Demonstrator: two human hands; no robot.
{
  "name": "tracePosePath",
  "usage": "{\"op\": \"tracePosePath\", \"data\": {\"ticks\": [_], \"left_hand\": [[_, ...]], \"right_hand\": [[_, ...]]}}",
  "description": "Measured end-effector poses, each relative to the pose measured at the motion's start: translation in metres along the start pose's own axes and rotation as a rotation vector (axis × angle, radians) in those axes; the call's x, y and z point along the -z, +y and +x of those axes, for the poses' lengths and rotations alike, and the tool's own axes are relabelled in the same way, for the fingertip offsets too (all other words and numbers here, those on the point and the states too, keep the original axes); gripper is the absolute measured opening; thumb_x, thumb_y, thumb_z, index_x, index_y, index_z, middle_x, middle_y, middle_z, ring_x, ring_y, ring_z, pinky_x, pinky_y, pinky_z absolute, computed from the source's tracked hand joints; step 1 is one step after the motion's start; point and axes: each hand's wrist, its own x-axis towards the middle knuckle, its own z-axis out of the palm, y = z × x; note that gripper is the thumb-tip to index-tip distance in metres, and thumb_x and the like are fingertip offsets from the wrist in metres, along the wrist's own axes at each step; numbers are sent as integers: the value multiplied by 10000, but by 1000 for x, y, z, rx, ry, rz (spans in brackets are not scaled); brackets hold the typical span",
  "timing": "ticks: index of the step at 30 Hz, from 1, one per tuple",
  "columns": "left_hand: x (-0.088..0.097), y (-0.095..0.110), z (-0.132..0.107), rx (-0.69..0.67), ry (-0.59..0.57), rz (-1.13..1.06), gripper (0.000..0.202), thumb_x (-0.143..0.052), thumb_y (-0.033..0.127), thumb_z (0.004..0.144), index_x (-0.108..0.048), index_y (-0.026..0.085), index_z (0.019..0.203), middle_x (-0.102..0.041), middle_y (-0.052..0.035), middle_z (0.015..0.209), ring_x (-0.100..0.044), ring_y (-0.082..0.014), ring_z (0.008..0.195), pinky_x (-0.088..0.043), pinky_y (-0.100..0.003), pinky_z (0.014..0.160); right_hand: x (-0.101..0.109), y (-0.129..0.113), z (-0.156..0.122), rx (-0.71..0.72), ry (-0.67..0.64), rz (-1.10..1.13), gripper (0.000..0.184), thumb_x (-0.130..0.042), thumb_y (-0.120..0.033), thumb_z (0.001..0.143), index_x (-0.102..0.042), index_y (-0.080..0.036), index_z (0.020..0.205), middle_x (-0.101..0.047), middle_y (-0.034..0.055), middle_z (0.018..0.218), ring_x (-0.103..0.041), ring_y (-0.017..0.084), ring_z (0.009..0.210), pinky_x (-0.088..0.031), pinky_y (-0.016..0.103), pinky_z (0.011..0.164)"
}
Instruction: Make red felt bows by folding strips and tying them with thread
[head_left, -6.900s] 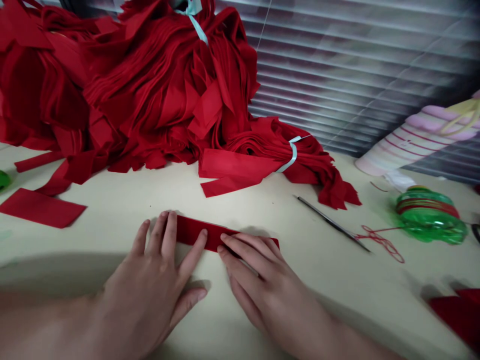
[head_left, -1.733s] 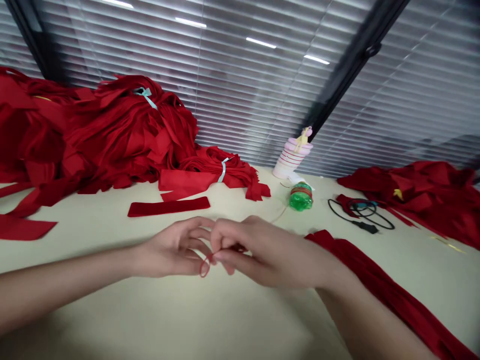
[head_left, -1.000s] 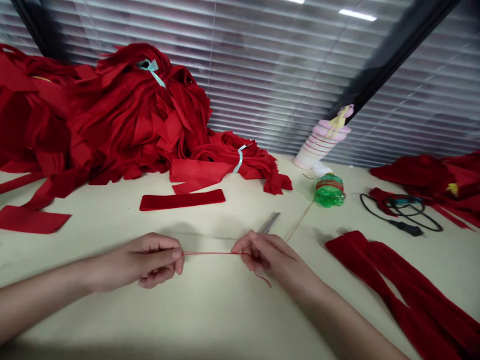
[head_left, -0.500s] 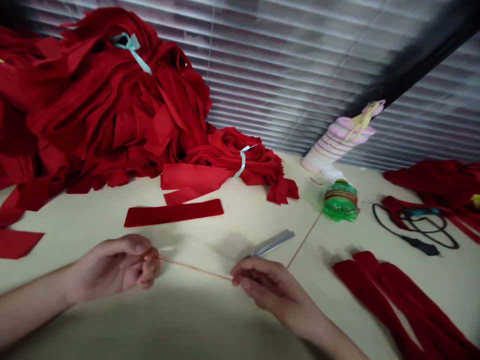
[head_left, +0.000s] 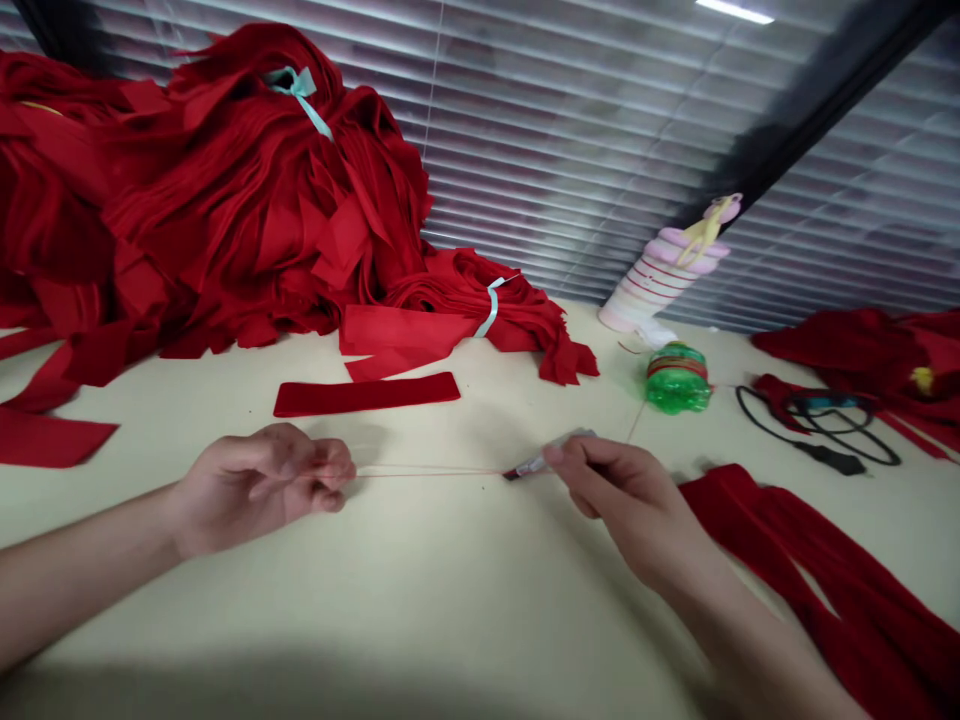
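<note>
My left hand (head_left: 266,483) is closed in a pinch on one end of a thin red thread (head_left: 427,471), which runs taut just above the table toward the right. My right hand (head_left: 626,492) is closed round a slim silver metal tool (head_left: 541,462) whose dark tip meets the thread's far end. Whether the right fingers also grip the thread is hidden. A folded red fabric strip (head_left: 367,395) lies flat on the cream table (head_left: 450,600) just beyond both hands.
A large heap of red fabric pieces (head_left: 225,200), tied with pale blue bands, fills the back left. A green thread holder (head_left: 679,378), a pink-and-white cone (head_left: 664,275) and a black cable (head_left: 817,425) sit at the right. Long red strips (head_left: 825,580) lie by my right forearm.
My right hand has moved right and up onto the silver tool, which had lain loose on the table. The thread stays stretched from my left hand. The view has shifted slightly.
</note>
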Motion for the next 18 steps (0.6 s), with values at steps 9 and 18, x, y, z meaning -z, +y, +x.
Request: {"op": "tracePosePath", "data": {"ticks": [9,18], "left_hand": [[-4,-1,-5,-89,-51,108,308,-400,105,616,-137,160,464,-197,14,491,-302,-79,499,-385,-267,514],[6,-5,-4,6,-119,3,334,-514,183,728,-331,189,449,-193,35,427,-346,-89,462,-468,-248,534]], "right_hand": [[10,-10,-9,173,-25,-436,251,-554,-362,784,-554,-179,612,-508,-18,578,-455,110,550,-346,239,530],[142,41,-107,-317,593,-920,354,-489,-537,743,-657,-235,820,-692,51,888,-638,259,771,-473,358,704]]}}
